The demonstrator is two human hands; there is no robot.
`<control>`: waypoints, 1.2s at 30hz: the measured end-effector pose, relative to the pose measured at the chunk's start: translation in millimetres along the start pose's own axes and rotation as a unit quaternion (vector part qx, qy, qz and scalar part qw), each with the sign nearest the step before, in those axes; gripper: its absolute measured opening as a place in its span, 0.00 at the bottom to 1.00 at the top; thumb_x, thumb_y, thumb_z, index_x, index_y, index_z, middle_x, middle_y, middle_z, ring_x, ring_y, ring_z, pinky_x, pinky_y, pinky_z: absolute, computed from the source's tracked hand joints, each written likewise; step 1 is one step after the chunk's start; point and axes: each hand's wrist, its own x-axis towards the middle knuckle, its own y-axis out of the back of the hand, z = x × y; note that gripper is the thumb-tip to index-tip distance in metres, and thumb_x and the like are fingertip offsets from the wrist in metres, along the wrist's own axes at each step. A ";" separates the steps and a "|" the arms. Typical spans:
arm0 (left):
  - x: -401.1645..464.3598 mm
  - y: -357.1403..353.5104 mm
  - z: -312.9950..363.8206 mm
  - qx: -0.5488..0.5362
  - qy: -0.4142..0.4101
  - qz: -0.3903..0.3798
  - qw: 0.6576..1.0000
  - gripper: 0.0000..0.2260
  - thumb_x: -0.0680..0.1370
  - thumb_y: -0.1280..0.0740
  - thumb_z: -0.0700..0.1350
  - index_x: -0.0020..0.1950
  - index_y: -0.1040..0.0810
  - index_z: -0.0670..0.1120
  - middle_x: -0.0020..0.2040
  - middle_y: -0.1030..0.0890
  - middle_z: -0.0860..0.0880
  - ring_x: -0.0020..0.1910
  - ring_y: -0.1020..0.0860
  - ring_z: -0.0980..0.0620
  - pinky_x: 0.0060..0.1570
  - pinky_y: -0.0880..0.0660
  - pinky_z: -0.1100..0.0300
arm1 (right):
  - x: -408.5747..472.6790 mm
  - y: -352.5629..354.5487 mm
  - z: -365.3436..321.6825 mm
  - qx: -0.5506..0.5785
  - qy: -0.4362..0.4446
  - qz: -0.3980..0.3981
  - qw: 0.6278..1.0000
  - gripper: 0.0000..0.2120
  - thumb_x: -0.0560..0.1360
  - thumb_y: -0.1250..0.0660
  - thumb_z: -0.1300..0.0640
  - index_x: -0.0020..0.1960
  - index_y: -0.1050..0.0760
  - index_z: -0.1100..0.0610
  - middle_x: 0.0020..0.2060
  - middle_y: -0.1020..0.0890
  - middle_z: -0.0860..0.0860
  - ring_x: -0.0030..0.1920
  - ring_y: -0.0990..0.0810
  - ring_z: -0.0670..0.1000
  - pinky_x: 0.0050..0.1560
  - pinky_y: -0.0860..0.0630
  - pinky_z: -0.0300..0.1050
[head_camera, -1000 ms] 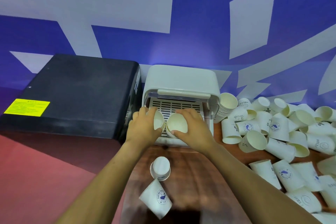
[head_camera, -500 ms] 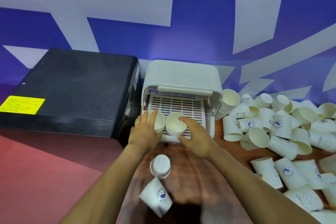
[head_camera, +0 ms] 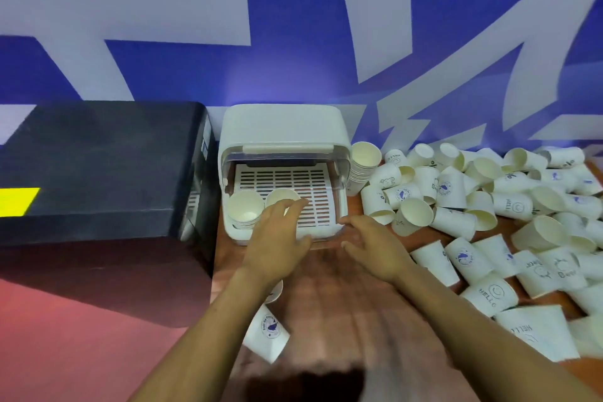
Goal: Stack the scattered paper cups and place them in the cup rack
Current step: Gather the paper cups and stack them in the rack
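The white cup rack [head_camera: 280,127] stands open against the wall, its slotted tray [head_camera: 313,202] showing. Two short stacks of paper cups stand on the tray's front left: one stack [head_camera: 244,208] at the corner, a second stack [head_camera: 282,196] beside it. My left hand [head_camera: 277,241] reaches over the tray's front edge, fingers straight, fingertips at the second stack. My right hand [head_camera: 372,245] hovers open and blurred in front of the tray's right corner, holding nothing. Scattered cups [head_camera: 483,205] cover the table to the right.
A black box [head_camera: 98,166] with a yellow label stands left of the rack. A taller cup stack [head_camera: 363,163] leans at the rack's right side. One loose cup [head_camera: 266,333] lies near my left forearm, another partly hidden beneath it. Wooden table [head_camera: 342,303] lies between my arms.
Both hands have let go of the two stacks and drawn back from the tray. The left hand shifted right to the second stack; the right hand pulled back to the rack's front right corner.
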 end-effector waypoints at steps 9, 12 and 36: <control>2.3 -55.2 67.2 0.034 -0.024 -0.091 0.995 0.28 0.75 0.33 0.49 0.74 0.39 0.54 0.71 0.35 0.50 0.69 0.36 0.48 0.67 0.33 0.53 | -46.0 37.1 88.8 0.005 -0.085 0.001 0.996 0.19 0.75 0.34 0.51 0.65 0.28 0.50 0.60 0.24 0.48 0.59 0.25 0.49 0.61 0.29 0.47; 5.1 -79.4 89.6 0.061 -0.028 -0.124 0.990 0.30 0.75 0.33 0.47 0.75 0.40 0.52 0.71 0.36 0.50 0.69 0.37 0.48 0.68 0.36 0.56 | -48.2 53.5 122.7 0.001 -0.093 -0.010 0.996 0.17 0.74 0.35 0.52 0.62 0.27 0.50 0.58 0.23 0.47 0.56 0.24 0.47 0.57 0.27 0.44; 34.0 -195.4 158.4 0.158 -0.045 -0.318 0.934 0.32 0.76 0.36 0.39 0.75 0.43 0.60 0.76 0.46 0.49 0.73 0.43 0.45 0.70 0.40 0.50 | -7.0 57.5 207.7 -0.027 -0.097 -0.055 0.993 0.28 0.72 0.33 0.40 0.65 0.33 0.54 0.58 0.24 0.51 0.60 0.26 0.52 0.54 0.29 0.47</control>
